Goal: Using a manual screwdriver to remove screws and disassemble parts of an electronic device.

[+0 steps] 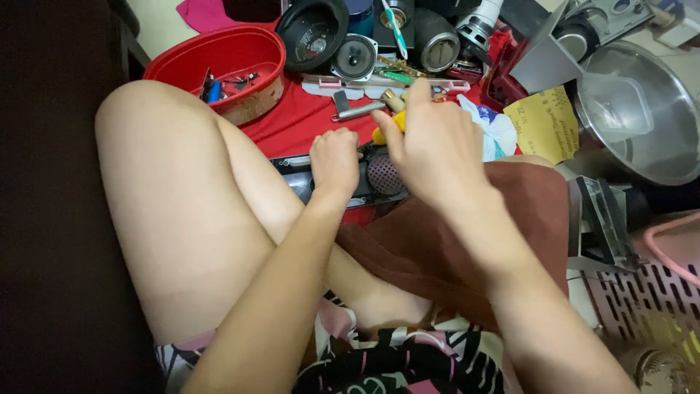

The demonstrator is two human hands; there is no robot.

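Patterned black, white and pink cloth (394, 361) lies nearest, bottom centre, across the person's lap, with a bare raised knee (146, 109) on the left. Past it, a black speaker unit (375, 179) with a round mesh grille sits mid-frame on the red cloth (292, 120), partly on a brown cloth (430, 241). Left hand (334, 159) is curled into a loose fist, pressing down on the unit's left part. Right hand (430, 142) hovers over the unit's right end, fingers bent together, pinching a yellow-handled screwdriver (390, 124); tip is hidden.

Outward:
- one metal clip tool (357, 111), just far of the hands
- one red oval tub (226, 62), far left, small blue and dark parts inside, count unclear
- three round black speaker cones (313, 33), far centre, plus one toothbrush (395, 25) lying across them
- one white and blue plastic bag (496, 128), right of the right hand
- one yellow paper note (547, 124), roughly square, handwriting on it, right of the bag
- one steel bowl (656, 131), far right, a clear plastic cup (612, 106) in it
- one pink slatted basket (656, 292), near right.
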